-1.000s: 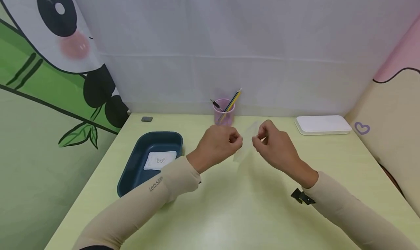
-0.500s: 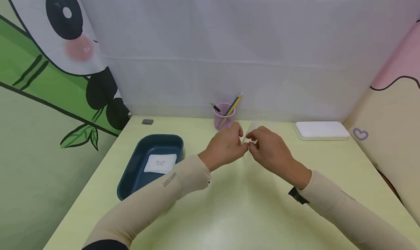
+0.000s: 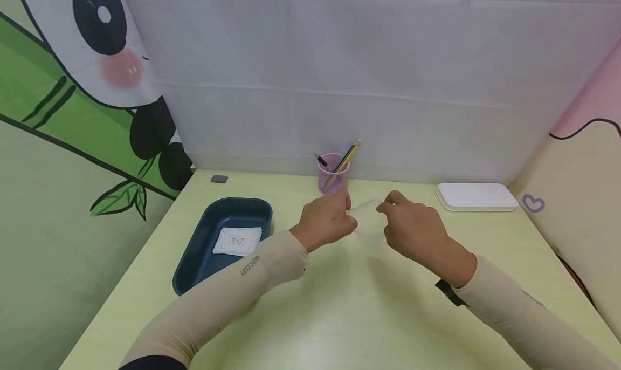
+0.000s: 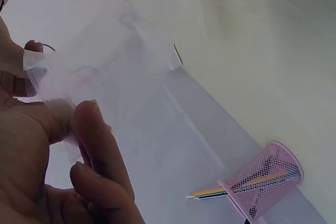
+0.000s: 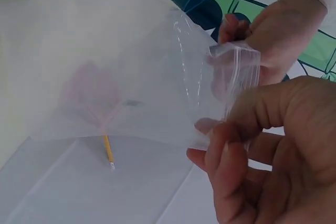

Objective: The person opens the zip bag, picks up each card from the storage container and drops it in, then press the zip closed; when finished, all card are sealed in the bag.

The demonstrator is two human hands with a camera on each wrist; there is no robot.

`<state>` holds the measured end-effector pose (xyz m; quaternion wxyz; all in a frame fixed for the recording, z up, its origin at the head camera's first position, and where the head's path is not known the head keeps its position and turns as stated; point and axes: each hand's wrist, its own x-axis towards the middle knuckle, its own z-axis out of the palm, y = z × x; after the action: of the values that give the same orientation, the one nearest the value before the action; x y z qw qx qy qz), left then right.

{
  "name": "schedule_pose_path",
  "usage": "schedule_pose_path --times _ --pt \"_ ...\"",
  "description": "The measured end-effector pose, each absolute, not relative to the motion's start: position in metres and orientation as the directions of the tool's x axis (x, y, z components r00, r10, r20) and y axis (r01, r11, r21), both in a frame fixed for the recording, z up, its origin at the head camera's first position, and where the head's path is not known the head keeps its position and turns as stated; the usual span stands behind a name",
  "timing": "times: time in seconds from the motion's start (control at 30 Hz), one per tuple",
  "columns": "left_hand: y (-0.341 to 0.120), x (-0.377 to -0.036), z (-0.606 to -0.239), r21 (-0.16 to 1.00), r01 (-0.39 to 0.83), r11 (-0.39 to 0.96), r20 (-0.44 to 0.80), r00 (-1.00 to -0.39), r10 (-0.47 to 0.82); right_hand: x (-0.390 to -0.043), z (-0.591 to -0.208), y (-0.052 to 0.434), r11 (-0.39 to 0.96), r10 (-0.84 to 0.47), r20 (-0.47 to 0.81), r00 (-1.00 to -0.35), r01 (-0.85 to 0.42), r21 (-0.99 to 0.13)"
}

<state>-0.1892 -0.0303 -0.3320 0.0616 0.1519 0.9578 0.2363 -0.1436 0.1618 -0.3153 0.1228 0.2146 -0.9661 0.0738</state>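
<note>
Between the two hands hangs a clear zip-lock plastic bag [image 5: 157, 85], faint in the head view and plain in both wrist views. My left hand [image 3: 326, 219] pinches one side of its mouth between thumb and fingers. On the opposite side, my right hand [image 3: 416, 223] grips the zip edge, as the right wrist view shows. The edges of the mouth stand somewhat apart. Through the film in the right wrist view, a pink blur of the pencil cup shows. I see nothing inside the bag.
A dark blue tray [image 3: 186, 262] at the left holds white cards [image 3: 236, 241], the top one printed with a butterfly. Behind the hands stands a pink mesh cup [image 3: 330, 182] with pencils and a pen. A grey eraser-like block [image 3: 219, 179] and a white case [image 3: 477, 197] lie farther back.
The hands came together at the bag's edge half a second ago. Since then the right hand has moved off to the right, drawing the mouth of the bag apart.
</note>
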Motion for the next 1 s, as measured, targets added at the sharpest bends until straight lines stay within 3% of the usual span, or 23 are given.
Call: schedule_pose_path --times 0.23,0.4,0.63,0.83,1.0 --pt "-0.039 -0.191 -0.339 0.612 0.309 0.728 -0.119 -0.874 0.471 -0.141 -0.315 0.169 0.839 -0.496 0.293 -0.817 -0.538 -0.081" --pt "-0.038 -0.189 -0.346 0.665 0.291 0.687 -0.175 -0.834 0.523 -0.140 -0.332 0.170 0.794 -0.524 0.223 -0.822 -0.567 -0.219" --pt "-0.037 -0.186 -0.352 0.676 0.262 0.689 -0.193 -0.839 0.509 -0.139 -0.348 0.169 0.760 -0.513 0.158 -0.844 -0.532 -0.372" --pt "-0.036 -0.186 -0.355 0.714 0.240 0.658 -0.192 -0.836 0.514 -0.138 -0.361 0.167 0.800 -0.471 0.142 -0.871 -0.490 -0.347" --pt "-0.038 -0.189 -0.356 0.715 0.235 0.658 -0.197 -0.835 0.513 -0.141 -0.370 0.168 0.799 -0.451 0.243 -0.859 -0.510 -0.320"
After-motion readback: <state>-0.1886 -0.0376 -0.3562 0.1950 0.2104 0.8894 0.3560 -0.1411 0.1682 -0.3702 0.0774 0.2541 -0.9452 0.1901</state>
